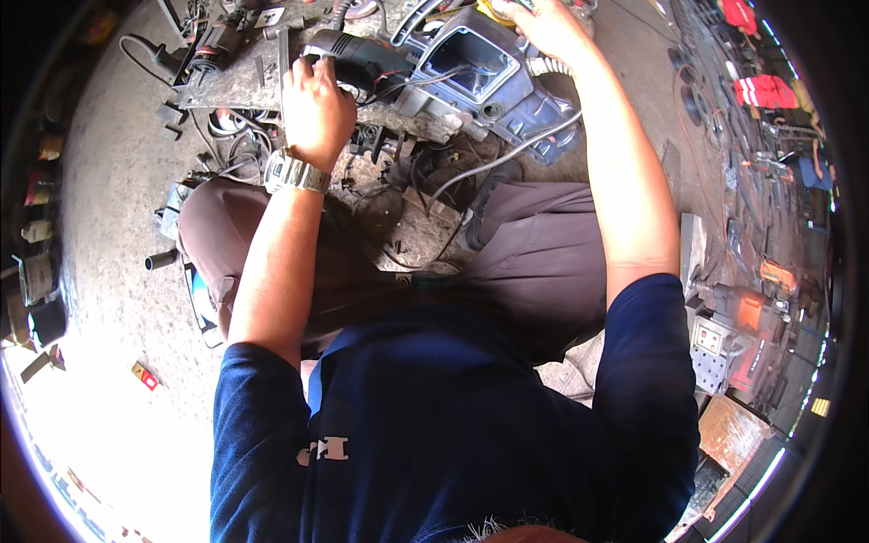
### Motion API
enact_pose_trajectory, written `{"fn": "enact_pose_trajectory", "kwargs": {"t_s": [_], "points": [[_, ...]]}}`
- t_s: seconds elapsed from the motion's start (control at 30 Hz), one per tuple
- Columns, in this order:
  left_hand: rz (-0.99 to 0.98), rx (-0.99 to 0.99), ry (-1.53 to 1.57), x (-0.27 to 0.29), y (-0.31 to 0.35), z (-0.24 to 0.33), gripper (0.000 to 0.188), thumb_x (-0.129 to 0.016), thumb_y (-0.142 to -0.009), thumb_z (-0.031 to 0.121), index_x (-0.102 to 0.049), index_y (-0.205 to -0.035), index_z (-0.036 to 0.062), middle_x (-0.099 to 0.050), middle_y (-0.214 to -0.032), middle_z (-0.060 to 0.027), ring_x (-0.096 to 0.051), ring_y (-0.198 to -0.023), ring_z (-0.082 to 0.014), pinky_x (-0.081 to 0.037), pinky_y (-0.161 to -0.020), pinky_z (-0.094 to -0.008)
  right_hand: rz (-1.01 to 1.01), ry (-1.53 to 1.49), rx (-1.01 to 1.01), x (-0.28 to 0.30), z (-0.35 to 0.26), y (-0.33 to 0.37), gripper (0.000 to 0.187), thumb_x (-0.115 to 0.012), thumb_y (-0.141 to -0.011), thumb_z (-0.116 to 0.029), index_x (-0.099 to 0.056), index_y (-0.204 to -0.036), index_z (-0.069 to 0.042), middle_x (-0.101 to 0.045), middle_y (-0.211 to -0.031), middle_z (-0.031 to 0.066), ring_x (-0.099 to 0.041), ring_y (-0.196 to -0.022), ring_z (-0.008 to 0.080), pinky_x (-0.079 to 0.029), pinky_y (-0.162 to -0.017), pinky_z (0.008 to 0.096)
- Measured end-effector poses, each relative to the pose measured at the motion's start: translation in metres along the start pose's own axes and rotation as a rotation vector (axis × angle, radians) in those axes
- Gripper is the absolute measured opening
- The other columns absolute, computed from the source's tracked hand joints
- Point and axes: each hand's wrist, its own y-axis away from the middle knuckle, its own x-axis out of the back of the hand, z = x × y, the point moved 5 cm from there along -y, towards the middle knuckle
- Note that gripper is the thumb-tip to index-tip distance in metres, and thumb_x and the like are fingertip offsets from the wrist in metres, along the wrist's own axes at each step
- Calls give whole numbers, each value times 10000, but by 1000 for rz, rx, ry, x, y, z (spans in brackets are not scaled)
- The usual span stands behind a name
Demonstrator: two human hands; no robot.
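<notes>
My left hand is closed, its fingers curled beside an upright flat metal bar and the dark ribbed motor body. What those fingers grip is hidden. To the right of the motor lies a blue-grey machine housing with a rectangular opening facing up and thin wires inside. My right hand reaches past the housing to the top edge of the view. Its fingers are closed at something small and yellow, cut off by the edge and too unclear to name.
A grey cable runs from the housing toward my legs. Left of my left hand, a power tool lies at a worn board. Loose cables and small metal parts crowd the floor before me. Tools and a grey box line the right side.
</notes>
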Motion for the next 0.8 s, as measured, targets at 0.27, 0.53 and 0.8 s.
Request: {"fn": "enact_pose_trajectory", "kwargs": {"t_s": [0.27, 0.53, 0.8], "points": [[296, -22, 220, 16, 52, 44, 469, -720, -800, 106, -598, -1240, 0, -579, -1270, -251, -554, -1176, -440, -445, -996, -565, 60, 178, -50, 1, -10, 4, 562, -762, -924, -186, -555, -1417, -15, -723, -1194, 96, -647, -1008, 136, -531, -863, 273], [-626, 1458, 1854, -121, 140, 143, 257, -690, -971, 282, -691, -1104, 62, -735, -1018, -64, -667, -838, -190, -520, -761, -357, -29, 190, -260, -5, -36, 8, 585, -829, -853, -186, -607, -1367, -18, -738, -1177, 108, -671, -1028, 161, -542, -882, 296], [-592, 1519, 2369, -160, 107, 170, 273, -626, -950, 297, -612, -1083, 58, -641, -1195, -187, -612, -1059, -355, -475, -1041, -473, 143, 479, 163, 2, -20, 8, 775, -816, -764, -80, -510, -1474, -33, -721, -1198, 171, -699, -1014, 205, -575, -862, 331]]}}
